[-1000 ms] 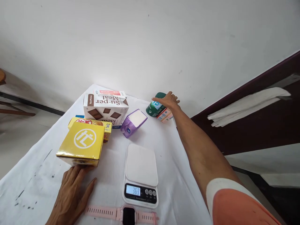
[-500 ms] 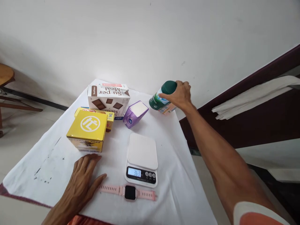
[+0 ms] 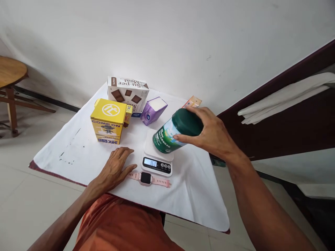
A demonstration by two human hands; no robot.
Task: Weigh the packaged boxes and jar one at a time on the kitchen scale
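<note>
My right hand (image 3: 213, 134) grips a green canister (image 3: 170, 134) with a dark green lid, thumb on its near side and fingers over the far side. The canister leans, its lid toward my right hand, over the white platform of a digital kitchen scale (image 3: 157, 165); I cannot tell whether its base touches. The lit display seems to read 363. My left hand (image 3: 116, 167) lies open on the cloth, fingers spread, holding nothing. Close to its thumb is a pink-strapped smartwatch (image 3: 146, 178), laid flat in front of the scale. Beyond the left fingers stands a yellow box (image 3: 108, 122).
A white Su-per Meal box (image 3: 128, 92) stands at the back left, with a small yellow box (image 3: 127, 116) before it. Right of these sits a purple tissue pack (image 3: 154, 111). An orange packet (image 3: 193, 101) lies near the wall. A wooden stool (image 3: 12, 73) stands at far left.
My right hand has brought the green canister from the back right of the table toward me, over the scale. My left hand still rests on the cloth. The camera view has shifted.
</note>
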